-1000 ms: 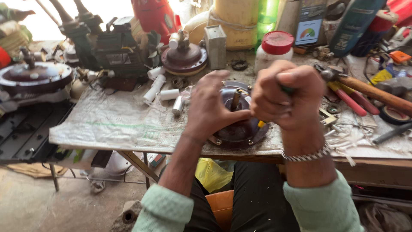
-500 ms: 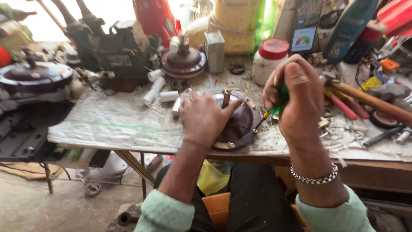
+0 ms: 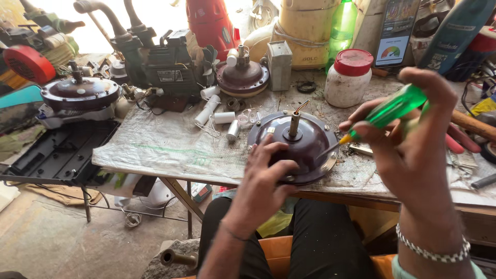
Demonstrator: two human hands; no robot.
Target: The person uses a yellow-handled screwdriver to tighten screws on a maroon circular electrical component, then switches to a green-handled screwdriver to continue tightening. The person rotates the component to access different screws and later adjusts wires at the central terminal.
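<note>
Centrally on the workbench lies a round, dark maroon metal fan-motor housing (image 3: 299, 147), dome side up, resting flat on the grey woven sheet (image 3: 165, 147) that covers the table top. Its short steel shaft (image 3: 294, 124) stands upright from the hub, so the motor's axis runs straight up toward the camera, with a few thin wires (image 3: 302, 106) sprouting beside the shaft's tip.

A screwdriver with a translucent green handle and a yellow collar (image 3: 385, 111) slants across the housing's right side. Its long axis runs from upper right down to lower left, and the thin metal blade points at the dome's right flank, the tip touching or just above the surface; I cannot tell which.

The right hand (image 3: 413, 150) is wrapped closed around the green handle, fingers curled over it, a silver chain bracelet (image 3: 431, 250) on the wrist. The left hand (image 3: 266, 178) rests on the near edge of the housing, fingers spread and pressed down on the dome rather than closed round anything.

Just left of the housing lie several small white plastic cylinders (image 3: 214, 111). Behind it stand a second maroon motor housing (image 3: 243, 77), a grey metal box (image 3: 279, 64) and a white jar with a red lid (image 3: 349, 77). Farther left, a third dark motor (image 3: 80, 93) sits above a black plastic tray (image 3: 62, 152).
</note>
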